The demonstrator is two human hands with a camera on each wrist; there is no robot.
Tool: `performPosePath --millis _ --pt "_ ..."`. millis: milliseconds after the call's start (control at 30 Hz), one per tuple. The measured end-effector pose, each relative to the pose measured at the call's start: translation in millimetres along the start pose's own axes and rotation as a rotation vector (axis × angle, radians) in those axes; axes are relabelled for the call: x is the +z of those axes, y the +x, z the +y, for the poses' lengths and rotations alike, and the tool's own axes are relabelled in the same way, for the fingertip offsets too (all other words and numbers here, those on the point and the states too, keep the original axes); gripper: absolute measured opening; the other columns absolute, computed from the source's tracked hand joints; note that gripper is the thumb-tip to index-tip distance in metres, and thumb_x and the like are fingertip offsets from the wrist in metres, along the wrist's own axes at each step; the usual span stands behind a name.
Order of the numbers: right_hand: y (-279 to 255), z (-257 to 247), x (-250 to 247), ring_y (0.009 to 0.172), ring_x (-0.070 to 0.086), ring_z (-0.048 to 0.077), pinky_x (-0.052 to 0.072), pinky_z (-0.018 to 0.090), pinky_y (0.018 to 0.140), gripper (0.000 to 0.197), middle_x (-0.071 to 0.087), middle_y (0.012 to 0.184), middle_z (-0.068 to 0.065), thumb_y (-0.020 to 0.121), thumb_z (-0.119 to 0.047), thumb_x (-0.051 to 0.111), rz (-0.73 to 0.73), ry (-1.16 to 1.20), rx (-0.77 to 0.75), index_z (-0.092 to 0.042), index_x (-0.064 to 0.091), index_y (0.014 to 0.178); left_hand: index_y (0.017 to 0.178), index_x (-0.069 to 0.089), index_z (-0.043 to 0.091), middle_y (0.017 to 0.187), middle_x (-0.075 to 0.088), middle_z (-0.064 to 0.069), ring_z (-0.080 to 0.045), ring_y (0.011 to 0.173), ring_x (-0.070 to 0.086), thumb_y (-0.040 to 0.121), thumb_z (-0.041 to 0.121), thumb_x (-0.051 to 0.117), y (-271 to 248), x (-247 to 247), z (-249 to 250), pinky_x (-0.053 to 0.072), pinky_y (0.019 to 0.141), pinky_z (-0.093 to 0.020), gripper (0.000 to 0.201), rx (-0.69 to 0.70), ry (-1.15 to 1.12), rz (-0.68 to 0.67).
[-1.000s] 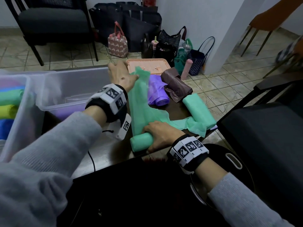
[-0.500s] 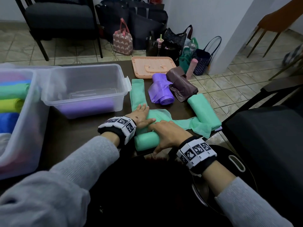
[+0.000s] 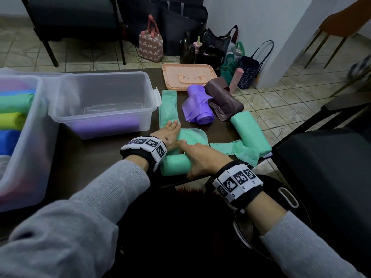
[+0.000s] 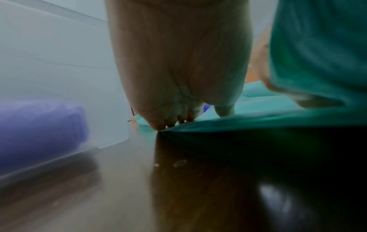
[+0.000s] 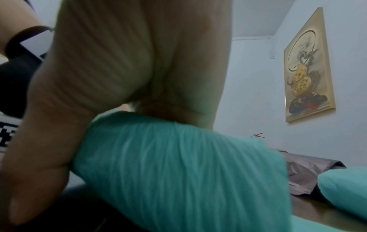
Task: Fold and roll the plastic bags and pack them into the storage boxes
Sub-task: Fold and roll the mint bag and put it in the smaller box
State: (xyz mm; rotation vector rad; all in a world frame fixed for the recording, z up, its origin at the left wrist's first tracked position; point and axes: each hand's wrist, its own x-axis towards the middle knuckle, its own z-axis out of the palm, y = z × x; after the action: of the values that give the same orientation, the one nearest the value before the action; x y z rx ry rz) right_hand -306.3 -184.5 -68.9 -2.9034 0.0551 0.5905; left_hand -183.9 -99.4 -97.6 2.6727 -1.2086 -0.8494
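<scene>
A mint-green plastic bag lies as a long folded strip [image 3: 167, 107] on the dark table, its near end wound into a thick roll [image 3: 174, 167]. My left hand [image 3: 170, 133] presses flat on the strip just beyond the roll, fingers straight; the fingertips [image 4: 174, 120] touch the green film [image 4: 258, 103]. My right hand [image 3: 200, 159] lies over the roll's right half, thumb tucked at its near side, and in the right wrist view the palm [image 5: 139, 62] cups the roll [image 5: 178, 164]. The small clear storage box [image 3: 104, 93] holds a purple roll [image 3: 108, 125].
A large clear box [image 3: 30, 157] at the left holds several coloured rolls. Purple [image 3: 198, 111], brown [image 3: 222, 99] and green [image 3: 251, 131] rolls lie on the table's right side, with an orange lid [image 3: 188, 77] behind. Chairs and bags stand on the tiled floor.
My left hand has come back from the strip's far end and now lies flat right beside the roll. The right hand has stayed on the roll.
</scene>
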Motion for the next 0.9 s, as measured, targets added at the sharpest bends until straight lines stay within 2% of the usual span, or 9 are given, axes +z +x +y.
performPosePath --millis 167,333,467,533,600,667,767,833,900 --pt "2.5 1.2 1.7 0.104 0.057 0.029 0.035 0.028 0.073 0.048 0.061 0.112 0.009 0.071 -0.031 0.074 -0.029 0.027 -0.009 -0.017 0.054 0.113 0.150 -0.004 0.007 0.157 -0.012 -0.009 -0.021 0.146 -0.009 0.099 0.044 0.034 1.3 1.2 -1.7 -0.002 0.116 -0.031 0.073 0.008 -0.001 0.004" --pt "4.1 -1.8 10.2 0.112 0.048 0.028 0.036 0.039 0.089 0.057 0.049 0.118 0.010 0.074 -0.036 0.074 -0.079 -0.016 -0.016 -0.010 0.046 0.117 0.150 -0.004 0.007 0.157 -0.012 -0.009 -0.022 0.145 -0.010 0.099 0.042 0.034 3.1 2.2 -2.6 -0.002 0.116 -0.030 0.072 0.003 -0.004 0.002" --pt "1.1 3.6 9.9 0.100 0.052 0.027 0.036 0.032 0.073 0.066 0.051 0.099 0.005 0.062 -0.032 0.085 -0.005 0.179 -0.020 -0.016 0.036 0.103 0.149 -0.005 0.007 0.157 -0.013 -0.009 -0.022 0.145 -0.010 0.100 0.039 0.034 2.4 1.6 -4.1 -0.001 0.116 -0.032 0.071 0.015 -0.007 -0.001" --pt "-0.6 5.1 10.3 0.100 0.050 0.026 0.036 0.033 0.074 0.065 0.050 0.098 0.005 0.059 -0.038 0.086 0.038 0.138 -0.029 -0.017 0.041 0.100 0.150 -0.005 0.008 0.157 -0.011 -0.009 -0.022 0.146 -0.009 0.099 0.040 0.035 3.4 3.7 -5.3 -0.001 0.117 -0.032 0.072 0.021 -0.021 0.019" --pt "-1.6 6.9 10.4 0.107 0.044 0.023 0.036 0.035 0.084 0.067 0.050 0.108 0.006 0.059 -0.047 0.083 0.099 0.039 -0.038 -0.015 0.051 0.109 0.150 -0.007 0.010 0.158 -0.009 -0.009 -0.023 0.146 -0.008 0.098 0.040 0.038 5.2 6.3 -6.0 0.000 0.117 -0.033 0.075 0.035 -0.054 0.045" --pt "-2.9 10.1 9.7 0.111 0.043 0.021 0.036 0.033 0.087 0.073 0.050 0.114 0.004 0.061 -0.049 0.081 0.114 0.081 -0.033 -0.018 0.053 0.121 0.149 -0.011 0.013 0.158 -0.008 -0.009 -0.023 0.146 -0.006 0.096 0.039 0.043 5.7 6.4 -7.6 0.001 0.117 -0.034 0.080 0.054 -0.100 0.067" --pt "-3.9 15.3 8.1 0.106 0.051 0.020 0.034 0.025 0.076 0.074 0.055 0.111 0.004 0.062 -0.038 0.085 0.128 0.337 0.011 -0.015 0.046 0.121 0.149 -0.012 0.017 0.157 -0.015 -0.007 -0.022 0.146 -0.006 0.094 0.038 0.050 5.1 4.2 -11.7 0.003 0.118 -0.035 0.086 0.098 -0.206 0.095" --pt "-1.2 18.3 7.7 0.104 0.053 0.021 0.031 0.024 0.071 0.062 0.055 0.107 0.003 0.065 -0.038 0.083 0.115 0.365 0.034 -0.015 0.046 0.109 0.151 -0.004 0.018 0.157 -0.017 -0.005 -0.023 0.146 -0.004 0.094 0.039 0.050 3.0 2.8 -13.4 0.005 0.119 -0.037 0.081 0.106 -0.230 0.134" --pt "2.4 20.2 7.0 0.108 0.051 0.022 0.033 0.024 0.076 0.058 0.057 0.113 0.007 0.070 -0.041 0.079 0.095 0.337 0.029 -0.013 0.052 0.113 0.150 0.013 0.017 0.158 -0.009 -0.004 -0.027 0.146 0.007 0.094 0.040 0.049 -2.2 0.8 -11.7 0.010 0.117 -0.038 0.070 0.106 -0.215 0.197"
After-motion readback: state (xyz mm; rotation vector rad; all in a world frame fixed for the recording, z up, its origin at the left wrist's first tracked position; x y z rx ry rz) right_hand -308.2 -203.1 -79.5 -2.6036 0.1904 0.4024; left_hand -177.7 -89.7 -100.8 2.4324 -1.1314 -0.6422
